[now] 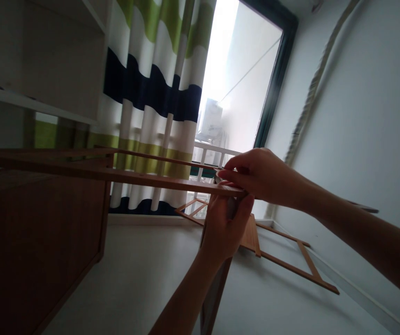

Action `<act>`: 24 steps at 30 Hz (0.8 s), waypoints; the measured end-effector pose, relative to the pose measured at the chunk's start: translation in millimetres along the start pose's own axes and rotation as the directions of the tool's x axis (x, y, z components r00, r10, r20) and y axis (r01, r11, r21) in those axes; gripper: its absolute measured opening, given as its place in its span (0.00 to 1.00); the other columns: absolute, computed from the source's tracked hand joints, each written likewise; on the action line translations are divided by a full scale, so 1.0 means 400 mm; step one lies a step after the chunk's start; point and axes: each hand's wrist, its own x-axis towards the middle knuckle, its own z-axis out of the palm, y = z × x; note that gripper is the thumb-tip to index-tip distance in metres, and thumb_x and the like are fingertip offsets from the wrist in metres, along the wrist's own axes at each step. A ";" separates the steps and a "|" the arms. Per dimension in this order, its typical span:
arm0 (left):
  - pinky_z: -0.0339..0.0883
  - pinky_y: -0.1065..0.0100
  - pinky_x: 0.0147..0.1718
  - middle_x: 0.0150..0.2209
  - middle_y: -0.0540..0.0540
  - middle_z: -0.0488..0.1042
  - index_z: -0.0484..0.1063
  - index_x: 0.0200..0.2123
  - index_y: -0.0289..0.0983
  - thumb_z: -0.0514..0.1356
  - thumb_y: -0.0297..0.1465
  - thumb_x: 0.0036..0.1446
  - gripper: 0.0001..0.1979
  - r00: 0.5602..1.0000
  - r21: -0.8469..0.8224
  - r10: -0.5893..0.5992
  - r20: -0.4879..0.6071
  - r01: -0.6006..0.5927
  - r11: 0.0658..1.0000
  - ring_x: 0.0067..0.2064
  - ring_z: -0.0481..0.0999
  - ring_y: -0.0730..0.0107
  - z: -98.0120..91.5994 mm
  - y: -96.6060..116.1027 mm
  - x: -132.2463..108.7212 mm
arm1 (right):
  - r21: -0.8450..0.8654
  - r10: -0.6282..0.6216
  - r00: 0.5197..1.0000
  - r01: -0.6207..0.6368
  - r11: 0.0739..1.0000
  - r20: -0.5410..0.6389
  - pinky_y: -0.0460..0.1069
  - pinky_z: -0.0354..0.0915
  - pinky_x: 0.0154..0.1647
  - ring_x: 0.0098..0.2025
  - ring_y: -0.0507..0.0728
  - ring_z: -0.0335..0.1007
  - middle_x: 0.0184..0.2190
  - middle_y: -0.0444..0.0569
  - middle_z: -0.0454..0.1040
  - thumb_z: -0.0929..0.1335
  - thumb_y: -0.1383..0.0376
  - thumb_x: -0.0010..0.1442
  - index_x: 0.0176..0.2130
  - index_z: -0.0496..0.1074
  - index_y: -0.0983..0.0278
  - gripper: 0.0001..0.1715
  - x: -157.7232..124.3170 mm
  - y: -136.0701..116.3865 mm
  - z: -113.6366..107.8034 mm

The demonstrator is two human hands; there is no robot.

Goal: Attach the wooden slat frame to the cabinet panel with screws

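A reddish-brown wooden frame stretches from the left edge to a corner near the middle. My left hand comes up from below, its fingers wrapped round the wood at that corner, where a flat upright panel hangs down. From the right, my right hand reaches over the same corner, thumb and fingers pinched together at the end of the rail. Whatever small thing may be between the right fingertips is too hidden to tell.
A brown wood panel fills the lower left beneath a white shelf unit. Behind hang striped curtains beside a window. A wooden frame piece lies low behind my hands, near the right wall with a hanging rope.
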 end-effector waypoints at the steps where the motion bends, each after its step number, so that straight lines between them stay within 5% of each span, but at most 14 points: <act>1: 0.58 0.65 0.44 0.39 0.46 0.69 0.65 0.37 0.37 0.53 0.32 0.54 0.07 1.000 0.000 -0.002 0.001 0.002 1.000 0.43 0.67 0.67 0.000 -0.001 -0.001 | 0.007 0.009 1.000 -0.009 1.000 0.004 0.44 0.50 0.21 0.16 0.44 0.51 0.15 0.41 0.62 0.62 0.61 0.57 0.24 0.71 0.65 0.16 0.000 -0.001 0.000; 11: 0.57 0.64 0.46 0.38 0.46 0.69 0.65 0.38 0.38 0.53 0.33 0.55 0.08 1.000 -0.028 -0.001 -0.003 0.001 1.000 0.44 0.66 0.67 0.002 -0.006 -0.002 | 0.082 0.051 0.992 -0.041 0.996 -0.118 0.44 0.53 0.23 0.20 0.47 0.59 0.19 0.43 0.69 0.62 0.62 0.57 0.29 0.74 0.64 0.14 -0.017 -0.002 0.022; 18: 0.57 0.61 0.48 0.39 0.45 0.68 0.65 0.38 0.38 0.53 0.32 0.54 0.08 1.000 -0.044 -0.001 -0.003 0.001 0.999 0.45 0.65 0.66 0.001 -0.002 -0.004 | 0.059 -0.047 0.990 0.056 0.997 -0.136 0.44 0.56 0.22 0.21 0.47 0.60 0.21 0.45 0.70 0.62 0.63 0.57 0.32 0.74 0.66 0.13 -0.005 0.006 0.005; 20: 0.57 0.62 0.50 0.42 0.45 0.67 0.65 0.38 0.38 0.52 0.31 0.55 0.07 0.999 -0.063 0.029 0.017 -0.028 0.998 0.47 0.64 0.67 -0.001 0.003 -0.003 | 0.106 0.021 0.963 0.008 0.994 -0.269 0.44 0.57 0.23 0.20 0.46 0.60 0.22 0.46 0.70 0.62 0.61 0.57 0.35 0.74 0.67 0.15 0.015 0.022 -0.049; 22: 0.56 0.62 0.52 0.42 0.45 0.66 0.64 0.39 0.38 0.52 0.30 0.55 0.07 0.998 -0.080 0.048 0.041 -0.044 0.996 0.48 0.64 0.68 -0.002 0.005 -0.001 | 0.036 0.023 0.869 -0.006 0.999 -0.495 0.44 0.58 0.25 0.21 0.47 0.61 0.22 0.46 0.69 0.62 0.56 0.55 0.34 0.74 0.67 0.20 0.036 0.038 -0.118; 24: 0.55 0.62 0.52 0.43 0.45 0.66 0.64 0.39 0.37 0.52 0.29 0.55 0.08 0.997 -0.093 0.043 0.058 -0.037 0.995 0.49 0.64 0.68 0.000 0.004 0.001 | -0.051 0.004 0.811 -0.042 0.998 -0.585 0.46 0.54 0.24 0.26 0.49 0.64 0.26 0.48 0.68 0.61 0.52 0.53 0.36 0.73 0.68 0.24 0.049 0.043 -0.176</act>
